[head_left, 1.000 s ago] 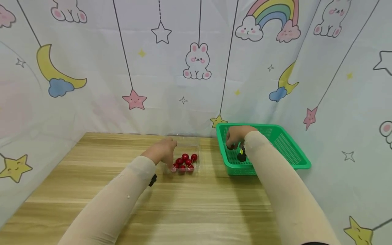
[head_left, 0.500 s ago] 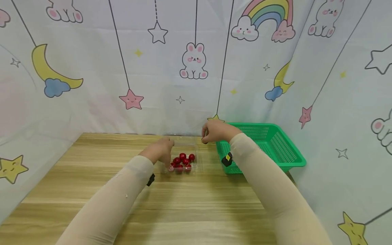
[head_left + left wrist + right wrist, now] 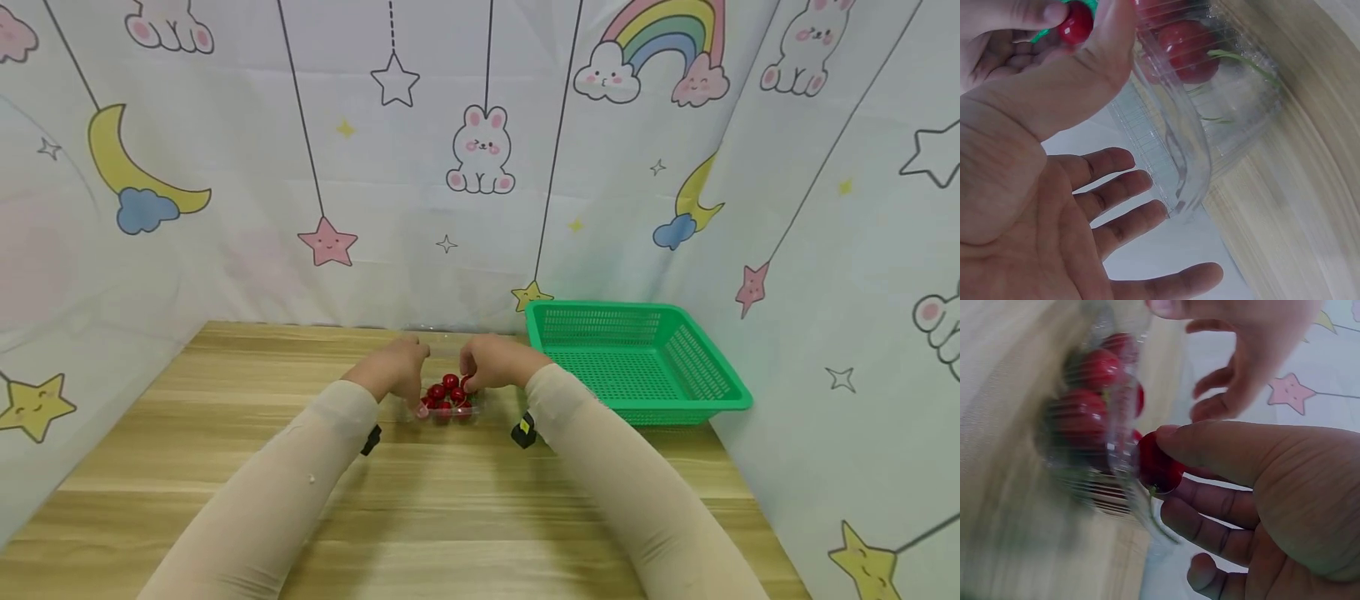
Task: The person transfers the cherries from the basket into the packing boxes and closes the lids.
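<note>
A clear plastic box [image 3: 1194, 140], its hinged lid raised at the back, holds several red cherries [image 3: 444, 392], some with green stems. My left hand [image 3: 393, 367] is at the box's left side, its thumb [image 3: 1100, 69] against the near edge and its fingers fairly straight beside the lid. Between thumb and fingers, my right hand [image 3: 498, 360] pinches one red cherry [image 3: 1159, 464] by its body at the box's right end. Its green stem [image 3: 1159, 519] hangs down in the right wrist view. Whether this cherry touches the others, I cannot tell.
Right of the box stands a green plastic basket [image 3: 738, 402] with perforated walls, and no cherries show in it. The wooden table [image 3: 420, 508] ends at a back wall covered by a printed cloth [image 3: 255, 150]. More cloth hangs at both sides.
My right hand has moved left, out of the green basket and over to the clear box, carrying the cherry. The left hand has stayed at the box.
</note>
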Demonstrator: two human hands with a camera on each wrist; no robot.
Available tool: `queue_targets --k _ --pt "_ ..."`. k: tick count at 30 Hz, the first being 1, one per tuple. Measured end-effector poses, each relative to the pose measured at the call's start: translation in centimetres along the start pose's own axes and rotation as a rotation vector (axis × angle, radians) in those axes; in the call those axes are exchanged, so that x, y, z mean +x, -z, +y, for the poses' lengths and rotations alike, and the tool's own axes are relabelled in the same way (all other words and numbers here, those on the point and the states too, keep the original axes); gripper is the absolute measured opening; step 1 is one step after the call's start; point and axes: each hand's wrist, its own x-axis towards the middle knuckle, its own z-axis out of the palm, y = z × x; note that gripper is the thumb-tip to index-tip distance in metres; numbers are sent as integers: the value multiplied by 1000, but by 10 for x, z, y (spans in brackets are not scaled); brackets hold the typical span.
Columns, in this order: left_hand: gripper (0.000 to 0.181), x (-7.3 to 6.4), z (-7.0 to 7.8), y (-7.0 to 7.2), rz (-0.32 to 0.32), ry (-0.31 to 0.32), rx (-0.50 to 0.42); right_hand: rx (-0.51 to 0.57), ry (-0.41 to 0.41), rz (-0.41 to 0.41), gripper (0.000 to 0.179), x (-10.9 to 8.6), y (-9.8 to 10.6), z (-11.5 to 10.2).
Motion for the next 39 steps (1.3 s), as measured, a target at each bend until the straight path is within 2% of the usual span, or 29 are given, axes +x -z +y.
queue_targets --k 8,12,18,21,26,28,31,34,39 --pt "115 6 1 0 -26 27 17 -90 0 12 11 5 -11 -4" --pt "114 5 2 2 -27 24 14 -143 10 31 10 6 -13 -8" --pt "110 0 1 4 -9 0 -8 -138 12 70 8 6 -18 -8" --pt "111 0 -2 1 2 -16 -4 -51 -40 124 16 7 -22 -5" --pt "115 1 -11 -4 19 -41 -38 192 -201 336 31 10 -30 0" --pt "117 2 -15 -6 26 -53 -72 264 -260 426 36 11 -34 1" --pt "118 3 -23 -7 41 -71 -127 326 -325 509 41 16 -43 2" --pt "110 4 -32 -8 70 -86 -164 344 -364 566 45 26 -54 7" --pt "78 10 -53 -13 159 -76 -215 434 -427 613 52 45 -73 26"
